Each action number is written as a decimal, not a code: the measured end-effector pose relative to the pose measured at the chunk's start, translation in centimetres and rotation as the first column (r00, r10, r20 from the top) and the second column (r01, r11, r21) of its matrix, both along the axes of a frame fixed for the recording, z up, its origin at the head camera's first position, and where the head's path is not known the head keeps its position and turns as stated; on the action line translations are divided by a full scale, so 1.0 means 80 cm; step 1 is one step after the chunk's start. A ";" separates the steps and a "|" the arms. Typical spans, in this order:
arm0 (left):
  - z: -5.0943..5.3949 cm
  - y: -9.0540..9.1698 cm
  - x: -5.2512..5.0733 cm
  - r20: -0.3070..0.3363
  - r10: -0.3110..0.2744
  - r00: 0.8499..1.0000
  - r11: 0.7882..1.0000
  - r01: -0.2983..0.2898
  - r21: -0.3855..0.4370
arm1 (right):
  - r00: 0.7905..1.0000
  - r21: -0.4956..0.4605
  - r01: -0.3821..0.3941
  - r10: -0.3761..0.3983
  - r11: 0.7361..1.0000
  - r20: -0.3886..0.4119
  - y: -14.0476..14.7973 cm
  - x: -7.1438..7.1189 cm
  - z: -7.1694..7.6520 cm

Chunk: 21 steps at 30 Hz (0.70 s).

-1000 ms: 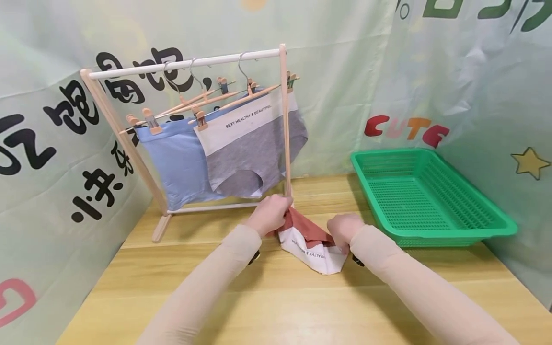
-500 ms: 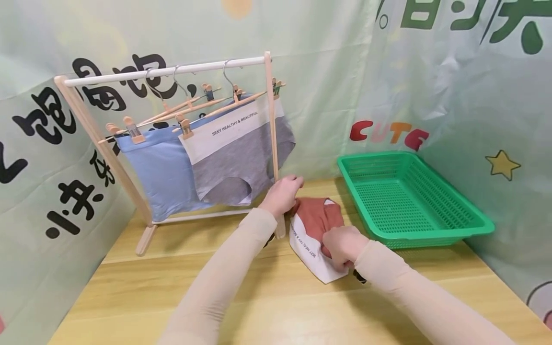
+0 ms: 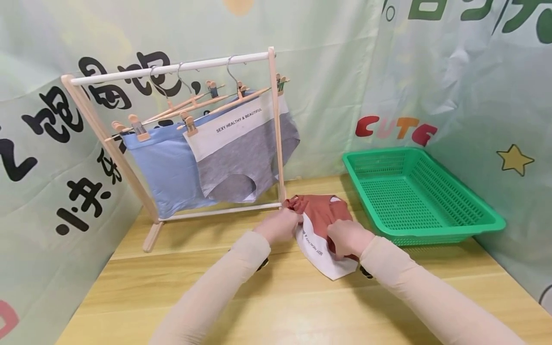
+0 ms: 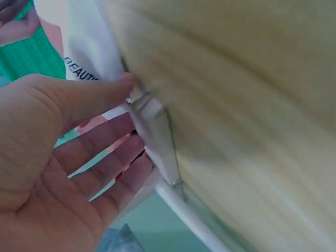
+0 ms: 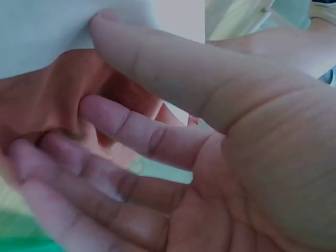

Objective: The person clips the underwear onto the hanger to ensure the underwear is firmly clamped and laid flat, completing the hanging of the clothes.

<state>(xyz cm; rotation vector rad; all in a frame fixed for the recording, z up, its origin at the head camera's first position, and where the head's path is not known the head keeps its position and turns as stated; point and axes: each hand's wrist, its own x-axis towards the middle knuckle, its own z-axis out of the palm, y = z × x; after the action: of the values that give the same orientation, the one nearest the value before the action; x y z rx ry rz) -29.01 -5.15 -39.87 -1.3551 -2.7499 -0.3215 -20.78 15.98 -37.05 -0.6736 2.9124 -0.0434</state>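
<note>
Right now, your left grip (image 3: 282,225) is pinching the edge of the rust-and-white briefs (image 3: 321,208), with the thumb lying against the white waistband. Your right grip (image 3: 348,238) is grasping the same briefs; its thumb is pressing on the white band while its bent fingers are pushing into the rust cloth. The briefs are lying on the desk (image 3: 276,311) between your two grips, with the rust part spreading beyond them and the printed waistband slanting from your left grip down to just below your right. Some of the rust cloth is bunching just beyond your left grip.

To the left of your left grip and behind it, a wooden rack (image 3: 277,129) is standing, its nearer upright coming down close to that grip. Grey briefs (image 3: 237,158) with a white printed band are hanging there, above and to the left of your left grip, and a blue garment (image 3: 166,167) is hanging farther left, partly behind them. Beyond your right grip and to its right, a green basket (image 3: 444,233) is sitting on the desk. A pale printed backdrop (image 3: 319,96) is hanging beyond both grips.
</note>
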 end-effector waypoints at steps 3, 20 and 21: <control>-0.001 0.001 0.012 -0.157 0.027 0.987 0.984 -0.054 -0.168 | 1.000 -0.008 0.017 -0.017 1.000 -0.009 0.006 0.006 -0.001; -0.019 0.005 -0.008 -0.155 0.077 0.985 0.991 -0.092 -0.095 | 0.999 0.026 -0.042 0.042 0.999 0.014 -0.009 0.049 -0.005; -0.019 0.004 -0.009 -0.135 0.082 0.987 0.994 -0.091 -0.065 | 0.999 0.029 -0.049 0.049 0.998 -0.001 -0.008 0.050 -0.006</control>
<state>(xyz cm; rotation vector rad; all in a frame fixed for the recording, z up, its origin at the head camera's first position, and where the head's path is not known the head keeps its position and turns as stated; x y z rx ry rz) -29.72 -4.86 -41.37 -1.2189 -2.7238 -0.1259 -16.81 15.37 -37.55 -0.7407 2.8905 0.0051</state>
